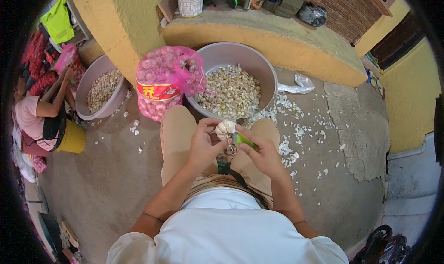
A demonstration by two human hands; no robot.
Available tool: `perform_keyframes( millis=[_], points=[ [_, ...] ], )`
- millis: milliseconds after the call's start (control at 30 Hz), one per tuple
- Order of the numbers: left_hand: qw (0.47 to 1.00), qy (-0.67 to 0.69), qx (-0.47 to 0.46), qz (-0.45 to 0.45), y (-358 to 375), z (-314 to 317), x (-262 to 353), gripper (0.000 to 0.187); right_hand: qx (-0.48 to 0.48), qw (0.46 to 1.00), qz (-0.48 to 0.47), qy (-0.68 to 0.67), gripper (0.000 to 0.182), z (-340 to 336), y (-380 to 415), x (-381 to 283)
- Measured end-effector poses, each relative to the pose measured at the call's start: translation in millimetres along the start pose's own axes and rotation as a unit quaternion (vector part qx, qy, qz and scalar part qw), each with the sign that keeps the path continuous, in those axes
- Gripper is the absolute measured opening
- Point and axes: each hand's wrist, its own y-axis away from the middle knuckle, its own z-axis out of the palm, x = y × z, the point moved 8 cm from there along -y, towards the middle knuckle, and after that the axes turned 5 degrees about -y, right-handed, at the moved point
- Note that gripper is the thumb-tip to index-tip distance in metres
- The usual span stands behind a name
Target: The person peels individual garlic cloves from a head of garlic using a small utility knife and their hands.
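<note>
A whole white garlic bulb [225, 128] is pinched in my left hand [204, 143], above my knees. My right hand [264, 154] is closed round the green handle of a small knife [246, 141], close against the bulb's right side; its blade is mostly hidden. Just beyond my knees stands a large grey basin [273, 86] holding many loose garlic cloves [231, 89]. At its left, a pink net sack [159, 72] full of garlic bulbs leans near the basin's rim.
Papery garlic skins [289, 146] litter the floor to the right. At the left, a person [39, 111] sits by another basin [83, 99] of cloves and a yellow bucket [73, 136]. A low yellow wall [259, 39] runs behind; a plastic bag [299, 85] lies before it.
</note>
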Motion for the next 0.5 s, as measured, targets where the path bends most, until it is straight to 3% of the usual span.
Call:
perform_keyframes(
  millis=[100,300,500],
  points=[
    [1.0,0.014,0.004,0.005,-0.1,-0.8,-2.5,0.045,0.02,0.999,-0.05,0.001,0.04,0.5,-2.1,3.3],
    [1.0,0.02,0.011,-0.007,1.6,-2.9,-9.5,0.043,0.055,0.996,-0.028,0.063,0.037,-0.8,-3.0,7.9],
    [0.998,0.023,-0.017,-0.049,3.0,1.2,-20.3,0.044,0.121,0.984,0.005,-0.133,0.034,-4.8,-11.3,53.6]
  ],
)
